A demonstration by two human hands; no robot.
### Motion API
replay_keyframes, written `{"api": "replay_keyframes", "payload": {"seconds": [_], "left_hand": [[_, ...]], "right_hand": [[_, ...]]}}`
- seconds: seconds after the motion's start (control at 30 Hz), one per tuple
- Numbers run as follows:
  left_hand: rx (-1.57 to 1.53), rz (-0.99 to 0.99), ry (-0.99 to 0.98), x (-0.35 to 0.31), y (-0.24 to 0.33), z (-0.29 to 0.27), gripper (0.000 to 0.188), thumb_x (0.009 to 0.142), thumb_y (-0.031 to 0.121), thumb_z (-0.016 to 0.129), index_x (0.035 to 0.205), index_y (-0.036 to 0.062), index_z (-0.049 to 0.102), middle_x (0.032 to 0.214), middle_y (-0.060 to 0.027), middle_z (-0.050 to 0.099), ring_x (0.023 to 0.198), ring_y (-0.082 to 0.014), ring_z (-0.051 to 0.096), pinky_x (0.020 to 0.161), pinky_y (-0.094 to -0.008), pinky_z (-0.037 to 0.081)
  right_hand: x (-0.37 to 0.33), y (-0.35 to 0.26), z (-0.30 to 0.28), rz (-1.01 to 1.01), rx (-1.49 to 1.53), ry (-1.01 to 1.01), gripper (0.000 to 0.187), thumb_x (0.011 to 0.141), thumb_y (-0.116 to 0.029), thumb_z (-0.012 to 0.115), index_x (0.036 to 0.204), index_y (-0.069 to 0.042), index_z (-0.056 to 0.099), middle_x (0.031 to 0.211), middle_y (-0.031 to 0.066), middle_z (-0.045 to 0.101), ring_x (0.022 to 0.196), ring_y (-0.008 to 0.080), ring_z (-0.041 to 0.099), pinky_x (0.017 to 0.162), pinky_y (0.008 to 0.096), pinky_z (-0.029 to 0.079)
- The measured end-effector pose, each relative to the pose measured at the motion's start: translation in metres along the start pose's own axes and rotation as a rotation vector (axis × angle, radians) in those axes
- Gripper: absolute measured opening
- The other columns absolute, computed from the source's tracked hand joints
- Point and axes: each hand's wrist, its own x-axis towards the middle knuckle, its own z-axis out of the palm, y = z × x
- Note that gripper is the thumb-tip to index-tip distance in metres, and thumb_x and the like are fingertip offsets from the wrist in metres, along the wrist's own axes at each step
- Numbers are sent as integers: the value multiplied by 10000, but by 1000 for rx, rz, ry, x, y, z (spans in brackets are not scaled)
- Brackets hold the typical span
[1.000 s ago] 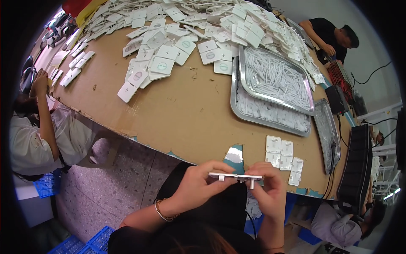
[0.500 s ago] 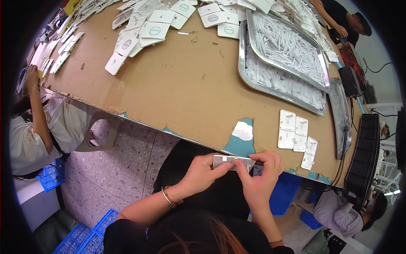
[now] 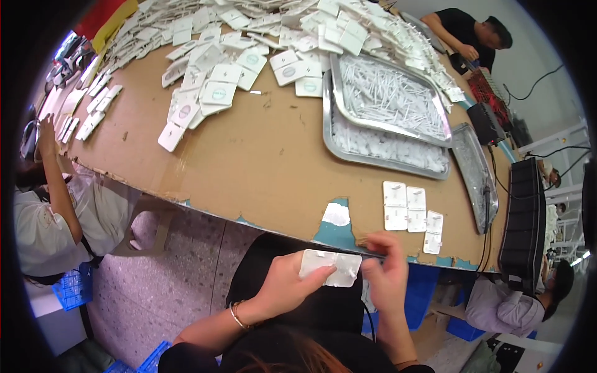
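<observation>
My left hand (image 3: 287, 278) grips a flat white plastic panel (image 3: 332, 267) at its left end, thumb pressed across its face. The panel is rectangular, with small raised clips on the side turned up, and is held just off the table's front edge. Beside the panel's right end is my right hand (image 3: 387, 270), its thumb and fingers apart and nothing seen between them. On the table to the right lie several similar white panels (image 3: 416, 209), their clip sides up.
Two stacked metal trays (image 3: 387, 168) of small white plastic parts stand at the right of the cardboard-covered table (image 3: 249, 161). A third tray (image 3: 477, 180) lies by the edge. White panels (image 3: 219, 93) are heaped along the back. Other people sit left, right and far right.
The panel has been tilted so its clip side faces up. My right hand has come off it, while my left hand keeps hold. The whole view has shifted slightly.
</observation>
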Motion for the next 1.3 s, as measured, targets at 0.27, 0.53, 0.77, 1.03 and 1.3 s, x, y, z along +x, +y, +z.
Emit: {"api": "replay_keyframes", "payload": {"seconds": [0.27,0.53,0.77,1.03,1.3], "left_hand": [[2,115,168,60,29,22,239,816,140,654,996,-10,612,799,-122,658,723,-172,642,643,-300,489],[1134,439,438,94,23,37,250,793,276,660,872,53,576,737,-124,609,638,-275,594,517,-351,481],[1203,349,364,103,31,62,319,798,347,643,761,52,527,644,-105,590,581,-277,601,490,-372,480],[1024,441,628,191,105,-34,474,849,438,566,838,-35,591,763,-195,633,758,-336,638,660,-432,502],[890,-82,525,260,89,-101,838,675,534,719,1169,-83,438,1048,-230,608,971,-340,604,819,-387,487]], "right_hand": [[22,1,-13,-336,-242,196,319,854,-224,644,1065,-5,548,1043,70,517,945,163,491,874,292,391],[19,18,-28,-164,-144,243,213,859,-80,618,1044,0,546,983,48,534,884,121,507,831,254,416],[29,15,-31,-187,-123,252,170,840,-83,625,981,-4,571,938,63,562,884,158,526,830,282,412],[62,-15,-48,-297,-232,238,120,859,-78,595,947,2,579,923,54,575,884,134,525,825,265,408],[248,-18,-18,-477,-597,245,181,802,-148,635,919,-10,626,889,124,604,756,242,592,698,327,469]]}}
